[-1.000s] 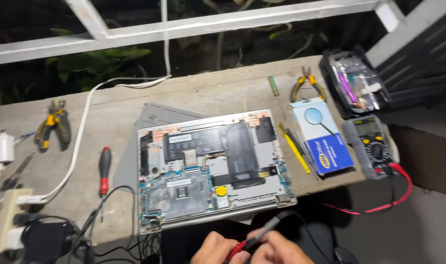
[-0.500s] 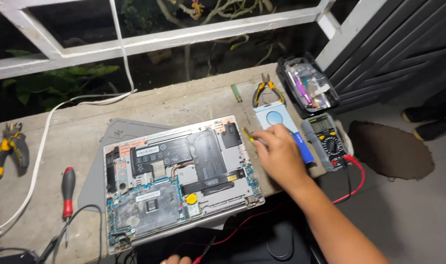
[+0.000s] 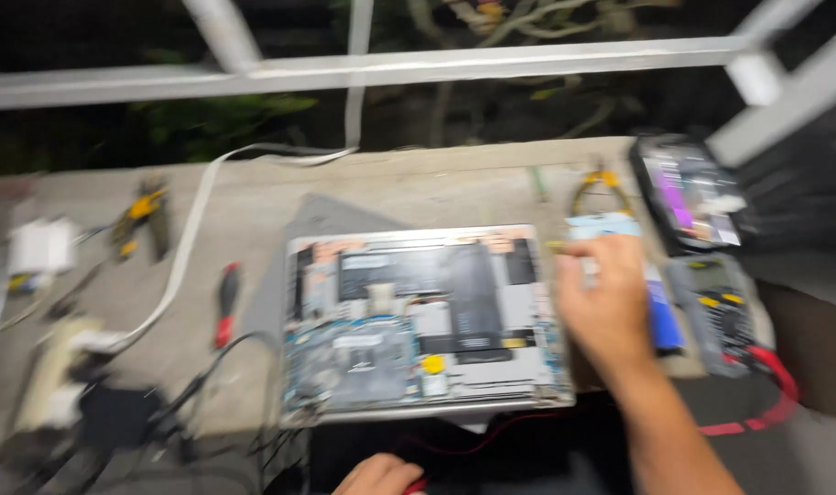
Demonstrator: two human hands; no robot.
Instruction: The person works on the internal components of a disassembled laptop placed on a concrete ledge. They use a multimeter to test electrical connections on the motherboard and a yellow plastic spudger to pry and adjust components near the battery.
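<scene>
— Grey concrete counter [image 3: 390,188]: where's the right hand [image 3: 606,307]?
— Beside the opened silver laptop [image 3: 422,321], fingers [image 3: 587,266] curled on a blue-white card [image 3: 651,293]; grip blurred.
— Left hand [image 3: 377,477]?
— Low, fingers folded; hold unclear.

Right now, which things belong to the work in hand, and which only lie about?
In use:
right hand
blue-and-white pack
opened laptop
left hand
red lead

Lying about:
red screwdriver
yellow-handled pliers
clear parts case
white cable
</scene>
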